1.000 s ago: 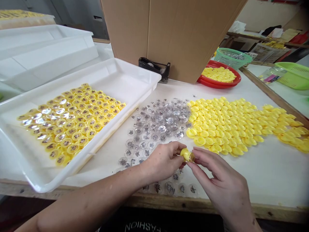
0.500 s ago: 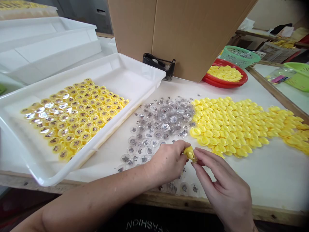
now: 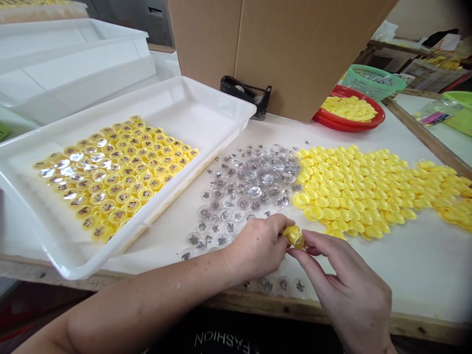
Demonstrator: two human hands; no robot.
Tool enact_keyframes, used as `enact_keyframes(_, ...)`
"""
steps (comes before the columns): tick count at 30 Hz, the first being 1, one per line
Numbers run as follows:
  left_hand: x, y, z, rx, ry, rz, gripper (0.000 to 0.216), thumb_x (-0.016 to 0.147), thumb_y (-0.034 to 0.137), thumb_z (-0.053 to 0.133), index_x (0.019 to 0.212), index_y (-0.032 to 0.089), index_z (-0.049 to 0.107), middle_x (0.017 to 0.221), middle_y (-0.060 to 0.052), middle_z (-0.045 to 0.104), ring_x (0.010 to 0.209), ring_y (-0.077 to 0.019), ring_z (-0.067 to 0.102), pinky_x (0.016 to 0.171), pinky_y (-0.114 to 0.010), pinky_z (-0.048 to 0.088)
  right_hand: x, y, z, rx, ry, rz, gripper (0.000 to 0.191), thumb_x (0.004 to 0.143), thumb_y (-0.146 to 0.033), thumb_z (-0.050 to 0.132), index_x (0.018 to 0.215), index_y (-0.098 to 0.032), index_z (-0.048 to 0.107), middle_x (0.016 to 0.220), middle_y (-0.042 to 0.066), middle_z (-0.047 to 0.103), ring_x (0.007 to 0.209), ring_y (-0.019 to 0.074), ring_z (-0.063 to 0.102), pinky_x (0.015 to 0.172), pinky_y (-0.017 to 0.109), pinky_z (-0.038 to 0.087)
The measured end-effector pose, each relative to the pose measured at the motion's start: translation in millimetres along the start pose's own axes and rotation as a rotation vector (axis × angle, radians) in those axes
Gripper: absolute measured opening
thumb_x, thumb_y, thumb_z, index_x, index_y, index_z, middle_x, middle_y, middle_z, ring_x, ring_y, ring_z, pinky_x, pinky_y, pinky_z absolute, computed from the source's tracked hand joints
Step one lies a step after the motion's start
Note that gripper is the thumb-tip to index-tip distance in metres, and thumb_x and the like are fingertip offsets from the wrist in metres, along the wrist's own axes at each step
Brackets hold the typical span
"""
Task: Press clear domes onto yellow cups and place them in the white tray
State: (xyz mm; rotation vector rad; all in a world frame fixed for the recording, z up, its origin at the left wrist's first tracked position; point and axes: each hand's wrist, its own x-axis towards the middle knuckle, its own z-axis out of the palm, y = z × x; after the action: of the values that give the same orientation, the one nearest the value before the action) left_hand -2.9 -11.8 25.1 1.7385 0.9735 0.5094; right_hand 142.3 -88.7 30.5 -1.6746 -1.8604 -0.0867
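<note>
A small yellow plastic capsule (image 3: 295, 237) is sitting almost level between the two hands, its long axis running left to right and dipping slightly rightward, with its yellow end pointing left and its darker end pointing right. The left hand (image 3: 258, 246) is reaching in from the near left, its forearm crossing above the counter (image 3: 416, 265), and its fingers (image 3: 282, 230) are clamping the capsule's left end. The right hand (image 3: 342, 280) is rising from the near right, its fingers (image 3: 317, 241) closing together on the capsule's right end. Clear round discs (image 3: 243, 196) are spreading just beyond the left hand, yellow caps (image 3: 354, 191) are heaping to the right, and a white tray (image 3: 92, 115) is holding rows of yellow capsules (image 3: 114, 177) at left.
</note>
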Motion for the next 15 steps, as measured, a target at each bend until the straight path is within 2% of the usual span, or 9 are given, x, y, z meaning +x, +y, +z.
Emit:
enact_keyframes(6, 1.2, -3.5, 0.2, -0.055, -0.045, -0.015, 0.028, 0.078, 0.017, 0.047, 0.1, 0.021, 0.064, 0.092, -0.003, 0.071, 0.082, -0.0182, 0.064, 0.071, -0.03, 0.05, -1.7, -3.8, -2.0, -0.119, 0.014, -0.076, 0.023, 0.087, -0.028, 0.06, 0.108, -0.018, 0.059, 0.096, 0.006, 0.067, 0.084, 0.018, 0.065, 0.078, 0.03, 0.048)
enact_keyframes(12, -3.1, -0.3, -2.4, 0.069, -0.061, 0.103, 0.028, 0.084, 0.019, 0.043, 0.103, 0.018, 0.063, 0.086, -0.004, 0.07, 0.076, -0.0184, 0.063, 0.068, -0.03, 0.048, -1.0, -0.9, -3.4, -0.126, 0.016, -0.1, 0.019, 0.087, -0.026, 0.06, 0.105, -0.019, 0.061, 0.094, 0.004, 0.068, 0.082, 0.017, 0.066, 0.078, 0.029, 0.048)
enact_keyframes(15, -4.7, 3.3, -5.6, 0.071, -0.086, 0.103, 0.028, 0.084, 0.019, 0.042, 0.102, 0.018, 0.064, 0.08, -0.004, 0.068, 0.072, -0.017, 0.062, 0.067, -0.029, 0.047, -0.7, -0.1, -1.0, -0.142, 0.051, -0.134, 0.018, 0.086, -0.021, 0.06, 0.104, -0.02, 0.061, 0.093, 0.004, 0.069, 0.081, 0.0171, 0.066, 0.078, 0.029, 0.05)
